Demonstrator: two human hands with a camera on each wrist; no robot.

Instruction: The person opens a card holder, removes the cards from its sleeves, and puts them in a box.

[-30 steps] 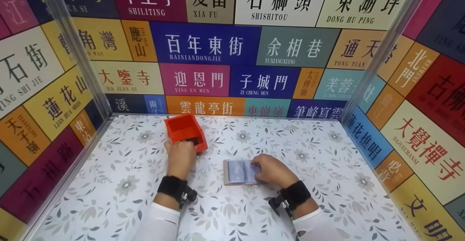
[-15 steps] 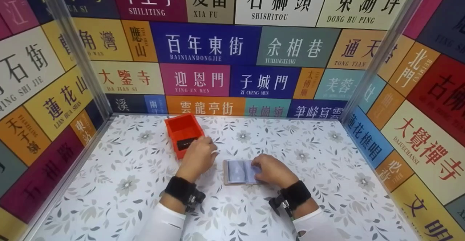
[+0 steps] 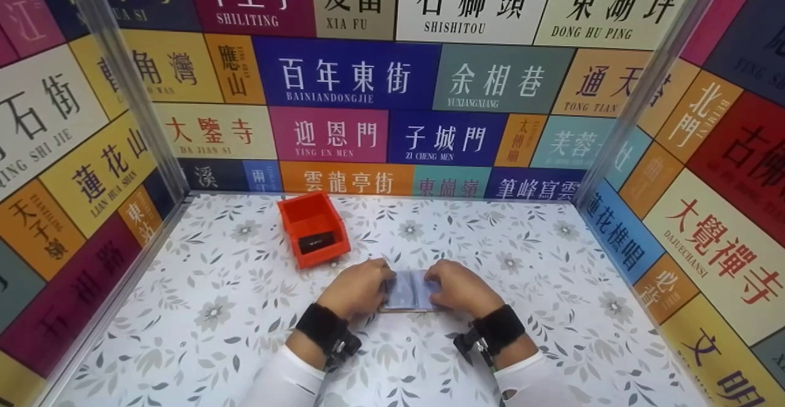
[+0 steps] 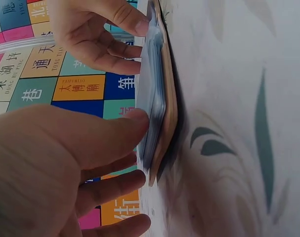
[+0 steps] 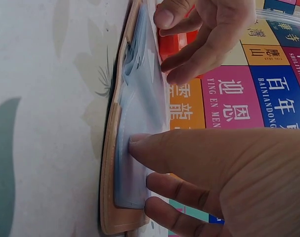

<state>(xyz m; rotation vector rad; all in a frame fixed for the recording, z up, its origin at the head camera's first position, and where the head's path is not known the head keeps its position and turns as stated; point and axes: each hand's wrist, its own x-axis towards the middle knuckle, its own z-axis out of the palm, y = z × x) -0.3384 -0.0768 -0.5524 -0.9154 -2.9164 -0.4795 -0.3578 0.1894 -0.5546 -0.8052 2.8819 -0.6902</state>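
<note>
An opened card holder (image 3: pixel 402 290) with clear plastic sleeves and a tan cover (image 5: pixel 110 197) lies on the patterned tabletop between both hands. At its left side is my left hand (image 3: pixel 362 284), with the thumb (image 4: pixel 135 123) against the sleeves and the other fingers spread past the edge. My right hand (image 3: pixel 463 287) holds the right side, its thumb (image 5: pixel 145 148) pressing on the sleeves and its fingertips at the far edge. In the head view the hands cover both outer ends of the card holder.
Beyond the left hand stands a red bin (image 3: pixel 310 214) with a dark rectangular item (image 3: pixel 316 243) inside, near its front wall. Sign-covered panels (image 3: pixel 349 76) enclose the table at the back and on both sides.
My left hand has come out of the red bin and moved right and nearer to the card holder's left side. The dark item stays in the bin; my right hand has not moved.
</note>
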